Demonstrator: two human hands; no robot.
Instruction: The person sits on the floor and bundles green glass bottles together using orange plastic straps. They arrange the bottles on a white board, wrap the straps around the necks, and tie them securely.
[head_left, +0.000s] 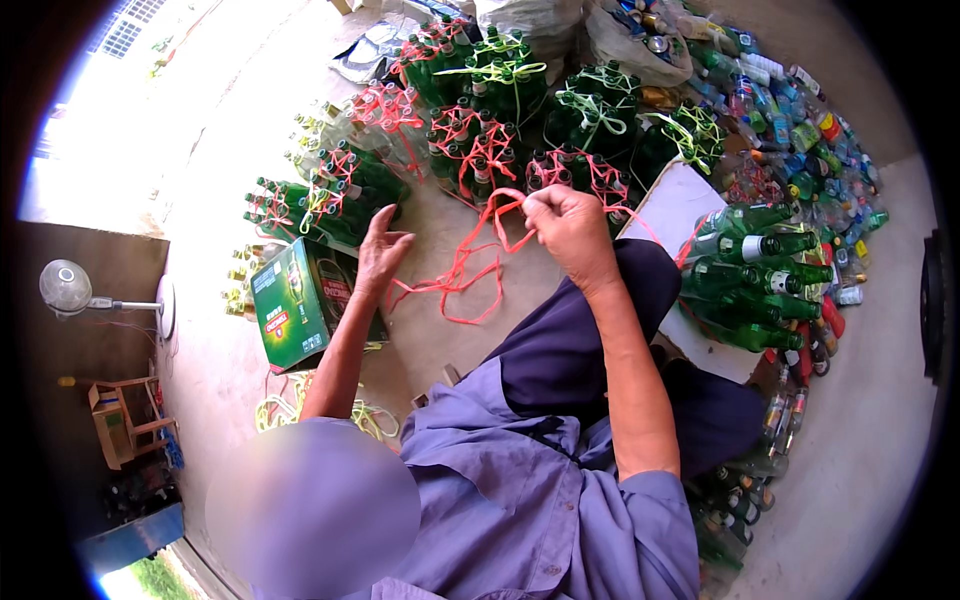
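My right hand (568, 234) pinches a red plastic cord (491, 211) between thumb and fingers, above my bent knee. The cord's loose length droops in loops to the floor between my hands. Nothing is in my left hand (382, 253), which hovers with thumb and fingers apart near a green Tsingtao beer carton (304, 307). To my right, a bundle of green glass bottles (739, 277) lies on its side on a white board (686, 206), necks pointing away from me. A red strand runs around this bundle and towards my right hand; its exact path behind the hand is hidden.
Tied groups of green bottles (472, 154) stand in an arc ahead. A heap of plastic bottles (795, 142) lines the right wall, below a white sack (637, 52). Yellow-green cord (375, 420) lies by my left arm. A white fan (67, 289) stands far left.
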